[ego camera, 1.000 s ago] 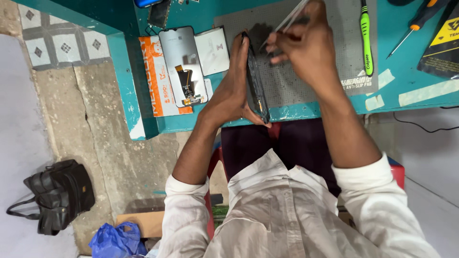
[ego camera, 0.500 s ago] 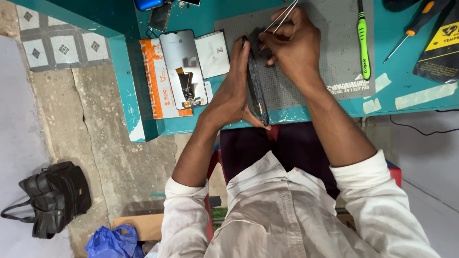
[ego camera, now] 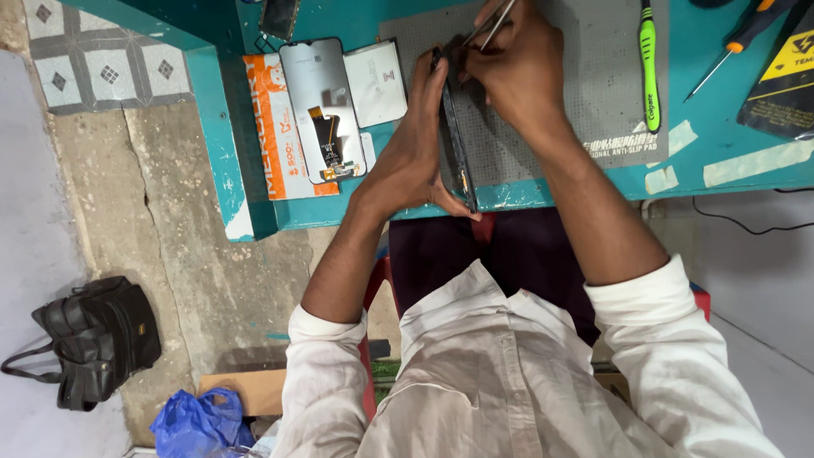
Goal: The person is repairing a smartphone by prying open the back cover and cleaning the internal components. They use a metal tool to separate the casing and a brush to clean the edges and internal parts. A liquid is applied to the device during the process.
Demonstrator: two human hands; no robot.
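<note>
**Phone held on edge, tweezers at its top**

The left hand point(ego camera: 420, 148) clasps the dark phone point(ego camera: 454, 140), standing it on edge on the grey mat point(ego camera: 593, 93). The right hand point(ego camera: 517, 64), bent over it, pinches metal tweezers point(ego camera: 492, 19) at its upper end.

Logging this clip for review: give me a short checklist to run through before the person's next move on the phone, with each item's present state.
1. Left hand grips the phone, stood on its edge on the grey mat: ok.
2. Right hand holds the tweezers at the phone's far end: ok.
3. Tweezer tips seated on a part: cannot tell, hidden by fingers.
4. Spare screen lies flat, apart from both hands: ok.
5. Green tool and screwdriver lie apart from the hands: ok.
</note>
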